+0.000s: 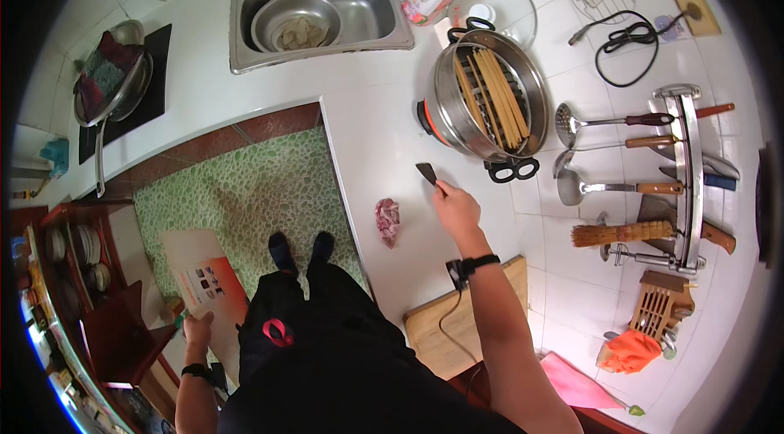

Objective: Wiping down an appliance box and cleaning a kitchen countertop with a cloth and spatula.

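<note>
My right hand is shut on a small dark tool with a flat, flared blade, held just above the white countertop. A crumpled piece of raw meat lies on the counter to the left of that hand. Beyond the tool stands a stainless steel steamer pot with black handles, and several wooden chopsticks lie inside on a rack. Low at my left side, my left hand hangs beside a printed cardboard panel; whether its fingers grip the panel is unclear.
A steel sink holds a basin. A pan with a dark cloth sits on the cooktop. Utensils and knives hang from the wall rack. A wooden board lies near my right side. Open shelves stand left.
</note>
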### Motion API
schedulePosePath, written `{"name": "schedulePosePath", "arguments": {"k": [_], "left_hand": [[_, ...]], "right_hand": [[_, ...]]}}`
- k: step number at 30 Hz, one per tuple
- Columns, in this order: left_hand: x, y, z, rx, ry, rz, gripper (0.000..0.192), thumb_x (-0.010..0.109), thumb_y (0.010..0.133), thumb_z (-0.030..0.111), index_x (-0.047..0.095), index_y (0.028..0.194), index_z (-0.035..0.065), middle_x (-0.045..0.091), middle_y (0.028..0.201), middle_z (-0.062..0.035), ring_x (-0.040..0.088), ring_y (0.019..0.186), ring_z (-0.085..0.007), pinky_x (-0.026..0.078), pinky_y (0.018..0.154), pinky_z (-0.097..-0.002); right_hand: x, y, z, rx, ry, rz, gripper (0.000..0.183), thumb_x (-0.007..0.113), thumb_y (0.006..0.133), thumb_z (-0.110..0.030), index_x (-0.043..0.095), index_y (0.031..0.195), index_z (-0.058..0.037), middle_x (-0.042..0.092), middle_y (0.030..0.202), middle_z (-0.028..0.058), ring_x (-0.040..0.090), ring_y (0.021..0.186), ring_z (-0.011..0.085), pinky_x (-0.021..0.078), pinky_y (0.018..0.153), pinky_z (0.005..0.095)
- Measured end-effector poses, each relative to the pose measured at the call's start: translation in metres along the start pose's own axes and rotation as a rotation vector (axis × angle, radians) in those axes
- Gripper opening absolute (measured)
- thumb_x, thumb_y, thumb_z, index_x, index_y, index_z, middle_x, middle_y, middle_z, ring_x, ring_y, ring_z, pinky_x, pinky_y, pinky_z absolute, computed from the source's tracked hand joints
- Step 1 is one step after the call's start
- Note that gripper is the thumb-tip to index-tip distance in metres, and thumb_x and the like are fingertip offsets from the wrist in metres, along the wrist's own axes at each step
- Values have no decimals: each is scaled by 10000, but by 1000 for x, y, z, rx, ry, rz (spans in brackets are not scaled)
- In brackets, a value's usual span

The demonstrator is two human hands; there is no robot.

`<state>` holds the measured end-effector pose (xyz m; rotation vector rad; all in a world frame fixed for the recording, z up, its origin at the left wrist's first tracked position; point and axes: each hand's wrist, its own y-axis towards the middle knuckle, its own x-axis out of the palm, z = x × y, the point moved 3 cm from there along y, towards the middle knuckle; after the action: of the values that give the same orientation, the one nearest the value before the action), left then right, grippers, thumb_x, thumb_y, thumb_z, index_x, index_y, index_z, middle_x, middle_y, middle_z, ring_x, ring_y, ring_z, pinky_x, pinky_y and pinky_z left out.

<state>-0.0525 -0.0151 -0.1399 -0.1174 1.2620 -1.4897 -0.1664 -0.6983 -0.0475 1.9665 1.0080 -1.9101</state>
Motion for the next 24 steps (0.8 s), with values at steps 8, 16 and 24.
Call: {"name": "schedulePosePath", "arguments": {"k": [8, 16, 24], "left_hand": [[10, 39, -19, 22, 137, -82, 429, 769, 828, 163, 655, 1121, -128, 715, 1066, -247, 717, 927, -350, 562, 777, -456], [15, 65, -8, 86, 92, -104, 482, 754, 843, 200, 635, 1172, -132, 712, 1086, -263, 723, 941, -372, 570, 785, -467], [10, 68, 6, 154, 155, -111, 486, 754, 839, 204, 643, 1174, -129, 715, 1073, -271, 726, 928, -390, 580, 771, -482]], "right_hand": [[2, 2, -32, -72, 291, 134, 425, 579, 957, -420, 688, 1284, -171, 740, 1017, 187, 707, 962, 358, 545, 835, 436], [24, -75, -35, -176, 610, 239, 369, 685, 947, -207, 675, 1294, -82, 701, 992, 130, 673, 873, 256, 532, 796, 345], [38, -94, -51, -194, 625, 211, 369, 675, 943, -215, 673, 1293, -97, 686, 1041, 159, 670, 969, 314, 528, 868, 375]]}}
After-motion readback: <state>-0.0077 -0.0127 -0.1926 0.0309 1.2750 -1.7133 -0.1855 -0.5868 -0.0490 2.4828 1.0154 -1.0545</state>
